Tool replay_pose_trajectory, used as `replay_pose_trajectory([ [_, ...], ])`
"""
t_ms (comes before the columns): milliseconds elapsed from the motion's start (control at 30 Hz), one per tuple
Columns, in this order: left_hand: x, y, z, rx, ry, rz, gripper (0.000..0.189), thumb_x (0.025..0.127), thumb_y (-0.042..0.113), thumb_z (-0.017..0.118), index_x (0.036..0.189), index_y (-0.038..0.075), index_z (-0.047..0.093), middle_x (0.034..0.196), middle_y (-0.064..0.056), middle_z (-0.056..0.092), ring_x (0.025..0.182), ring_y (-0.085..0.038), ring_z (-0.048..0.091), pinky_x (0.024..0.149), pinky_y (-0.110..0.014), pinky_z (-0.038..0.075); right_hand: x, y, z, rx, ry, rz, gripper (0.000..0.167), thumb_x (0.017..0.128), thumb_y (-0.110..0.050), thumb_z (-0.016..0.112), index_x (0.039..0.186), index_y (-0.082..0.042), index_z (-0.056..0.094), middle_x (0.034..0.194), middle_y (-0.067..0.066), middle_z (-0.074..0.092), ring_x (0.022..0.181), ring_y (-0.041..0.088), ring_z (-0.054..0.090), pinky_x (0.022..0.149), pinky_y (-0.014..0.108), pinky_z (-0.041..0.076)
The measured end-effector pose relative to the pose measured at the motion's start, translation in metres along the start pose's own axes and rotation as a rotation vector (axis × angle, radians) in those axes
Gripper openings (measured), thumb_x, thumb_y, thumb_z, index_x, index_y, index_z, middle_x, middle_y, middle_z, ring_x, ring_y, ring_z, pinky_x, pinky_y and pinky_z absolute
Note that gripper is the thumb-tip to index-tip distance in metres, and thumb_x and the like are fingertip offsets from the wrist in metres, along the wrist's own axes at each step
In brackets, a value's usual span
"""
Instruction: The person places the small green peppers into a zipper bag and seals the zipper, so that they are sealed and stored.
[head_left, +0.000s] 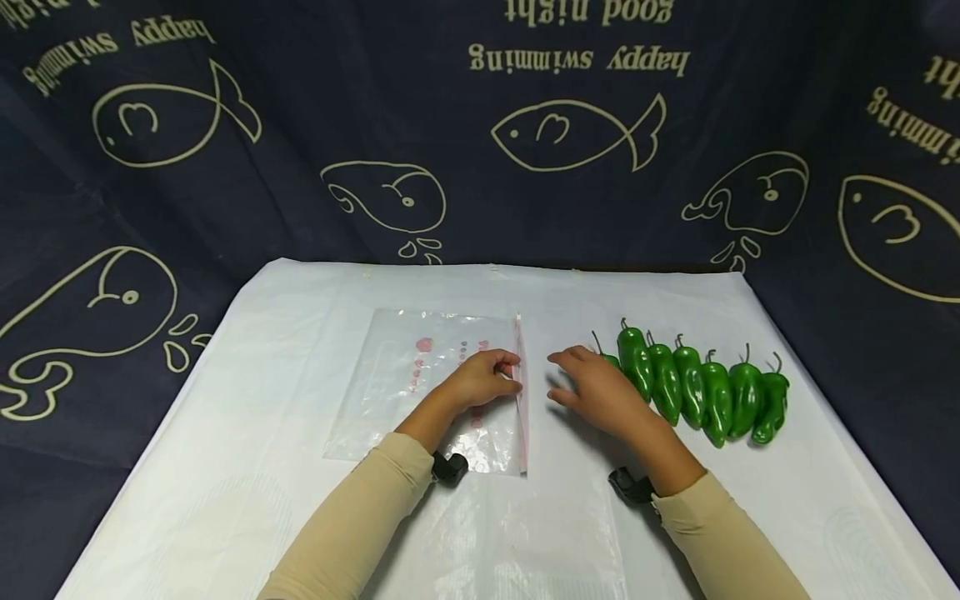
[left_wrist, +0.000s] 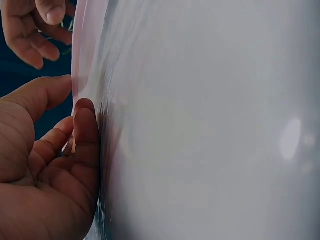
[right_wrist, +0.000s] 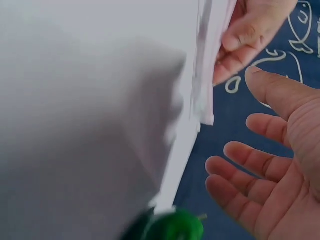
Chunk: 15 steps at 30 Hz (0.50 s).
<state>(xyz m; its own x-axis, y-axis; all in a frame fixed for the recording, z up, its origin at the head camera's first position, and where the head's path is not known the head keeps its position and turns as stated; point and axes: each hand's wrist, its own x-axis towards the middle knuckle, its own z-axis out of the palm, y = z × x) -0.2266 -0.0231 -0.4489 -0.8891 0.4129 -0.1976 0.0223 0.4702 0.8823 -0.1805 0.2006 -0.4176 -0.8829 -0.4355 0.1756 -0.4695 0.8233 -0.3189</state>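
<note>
A clear zip bag (head_left: 360,400) with a pink strip (head_left: 523,433) along its right edge lies flat on the white table. My left hand (head_left: 480,379) is over the bag, fingertips at that strip, with thumb and forefinger apart. In the left wrist view the fingers of this left hand (left_wrist: 55,145) bend loosely beside the pink edge. Just right of the strip, my right hand (head_left: 600,392) hovers with fingers spread and nothing between them. Its parted fingers (right_wrist: 250,192) show in the right wrist view. Several green peppers (head_left: 716,400) lie in a row beyond it, the leftmost partly hidden.
Another clear plastic sheet or bag (head_left: 555,542) lies on the table (head_left: 195,433) at the near side. A dark blue cloth (head_left: 420,100) with fish drawings hangs behind and beside the table.
</note>
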Motion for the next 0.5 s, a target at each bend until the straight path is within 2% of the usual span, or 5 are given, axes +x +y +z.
replay_pose_trajectory([
  [267, 0.0, -0.001, -0.002, -0.021, -0.02, -0.018, 0.044, 0.084, 0.013, 0.075, 0.127, 0.009, 0.063, 0.101, -0.001, 0.059, 0.068, -0.012, 0.049, 0.041, -0.023, 0.041, 0.013, -0.007, 0.011, 0.091, -0.113, -0.003, 0.06, 0.089, -0.027, 0.075, 0.14, -0.004, 0.054, 0.133, 0.018, 0.056, 0.122, 0.037, 0.054, 0.1, 0.053, 0.046],
  [500, 0.002, -0.002, -0.001, -0.018, -0.012, -0.004, 0.044, 0.084, 0.012, 0.076, 0.126, 0.008, 0.063, 0.099, -0.001, 0.059, 0.071, -0.012, 0.05, 0.047, -0.021, 0.041, 0.019, -0.008, 0.016, 0.139, -0.152, 0.002, 0.06, 0.09, -0.026, 0.073, 0.14, -0.002, 0.053, 0.134, 0.021, 0.054, 0.124, 0.039, 0.052, 0.103, 0.054, 0.043],
])
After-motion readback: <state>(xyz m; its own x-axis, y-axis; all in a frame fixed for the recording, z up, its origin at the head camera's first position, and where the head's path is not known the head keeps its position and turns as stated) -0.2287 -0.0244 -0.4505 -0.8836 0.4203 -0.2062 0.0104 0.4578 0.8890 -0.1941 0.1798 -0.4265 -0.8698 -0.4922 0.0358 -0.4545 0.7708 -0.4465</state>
